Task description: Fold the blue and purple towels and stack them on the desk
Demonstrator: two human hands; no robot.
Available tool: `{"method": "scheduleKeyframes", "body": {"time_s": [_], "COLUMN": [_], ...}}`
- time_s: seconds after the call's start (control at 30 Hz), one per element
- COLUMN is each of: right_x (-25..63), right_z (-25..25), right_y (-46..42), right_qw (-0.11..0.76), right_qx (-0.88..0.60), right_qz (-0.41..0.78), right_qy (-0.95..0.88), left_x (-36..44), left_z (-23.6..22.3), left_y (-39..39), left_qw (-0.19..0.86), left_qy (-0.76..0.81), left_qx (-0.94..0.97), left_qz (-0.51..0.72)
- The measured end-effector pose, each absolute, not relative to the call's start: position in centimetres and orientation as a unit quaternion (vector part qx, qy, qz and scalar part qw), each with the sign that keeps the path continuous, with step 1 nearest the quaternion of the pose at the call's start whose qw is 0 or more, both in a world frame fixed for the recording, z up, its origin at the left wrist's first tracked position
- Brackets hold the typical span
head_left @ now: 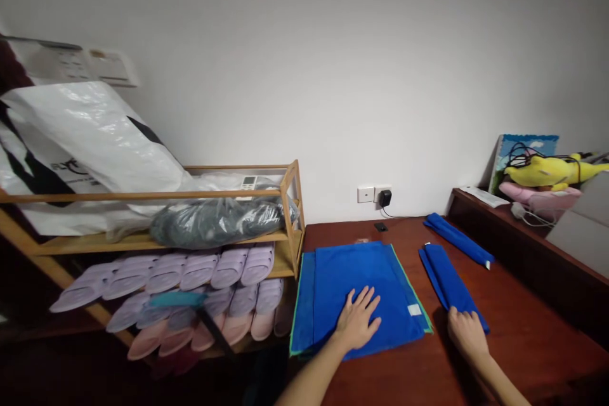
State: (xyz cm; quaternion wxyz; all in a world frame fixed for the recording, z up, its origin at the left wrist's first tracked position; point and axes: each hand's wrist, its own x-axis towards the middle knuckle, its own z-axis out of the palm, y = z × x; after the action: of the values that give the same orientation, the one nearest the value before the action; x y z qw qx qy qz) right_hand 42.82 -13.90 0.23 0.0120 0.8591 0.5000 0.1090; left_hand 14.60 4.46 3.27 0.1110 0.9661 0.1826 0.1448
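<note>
Left hand (358,322): we are resting it flat, released, on the wide cloth (354,276).
Right hand (467,333): we are grasping the folded cloth (446,276) near its end.
Counter (518,311): we are seeing both lying here, a third cloth (457,238) behind.

Qty: 2 hands (359,321), 2 narrow cloths (443,269), 1 cloth pile (349,269), 2 sockets (366,195), 1 blk chgr (385,198).

Left hand (359,322): hides patch of flat blue cloth (352,273); forearm (314,371) cut off at bottom
Right hand (469,332): fingertips hidden, grip on nearer folded cloth (446,273) unclear
White tag (413,310): too small to read
Black item (380,227), desk (528,323) back edge: too small to identify
White bag (90,133): cut off at left
Wall notices (111,68): text blurred
Turquoise item (178,299): blurred, can't identify
Yellow plush (547,171): cut off at right
</note>
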Motion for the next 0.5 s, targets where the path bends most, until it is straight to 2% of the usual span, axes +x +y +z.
{"method": "scheduleKeyframes", "body": {"time_s": [0.17, 0.37, 0.5], "right_x": [42.3, 43.8, 42.3], "right_z": [1.8, 0.5, -0.3], "right_y": [-17.3, -20.8, -20.9], "right_qw": [-0.001, -0.079, -0.131], "right_qx": [0.848, 0.869, 0.867], "right_qz": [0.059, 0.000, 0.038], "right_qy": [0.526, 0.488, 0.479], "left_x": [14.5, 12.0, 11.8], "left_z": [2.4, 1.6, 2.0], "left_y": [2.2, 0.3, 0.4], "left_qw": [0.059, 0.069, 0.085], "left_qy": [0.257, 0.260, 0.258], "left_qx": [0.952, 0.949, 0.950], "left_qz": [0.156, 0.163, 0.152]}}
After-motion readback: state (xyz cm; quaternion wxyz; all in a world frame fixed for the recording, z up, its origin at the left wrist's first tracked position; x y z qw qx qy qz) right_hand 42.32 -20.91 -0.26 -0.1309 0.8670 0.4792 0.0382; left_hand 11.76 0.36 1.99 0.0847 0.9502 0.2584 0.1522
